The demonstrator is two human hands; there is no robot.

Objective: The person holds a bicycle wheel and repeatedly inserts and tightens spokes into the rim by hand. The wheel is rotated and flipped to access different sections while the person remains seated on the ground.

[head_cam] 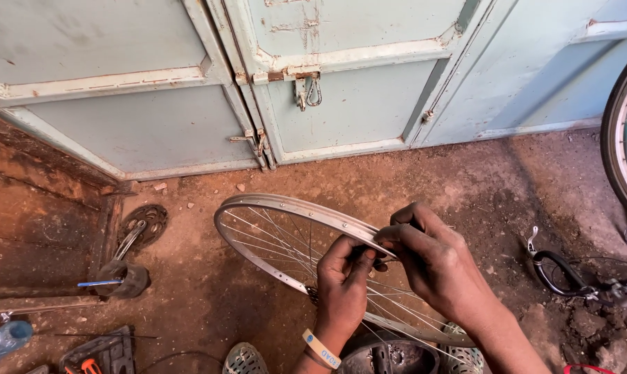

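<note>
Head view shows the left hand [342,280], with a pale wristband [321,348], closed around the near side of a bare silver spoked bicycle wheel rim [279,205], while the right hand [431,260] pinches the rim's upper edge just beside it with curled fingers. That rim stands tilted on edge above the reddish dirt floor [209,277], in front of pale blue-green metal doors [355,104]. Well apart to the left lies a dark chainring with crank arm [139,228]; at the right edge stands a tyred bicycle wheel [621,131].
</note>
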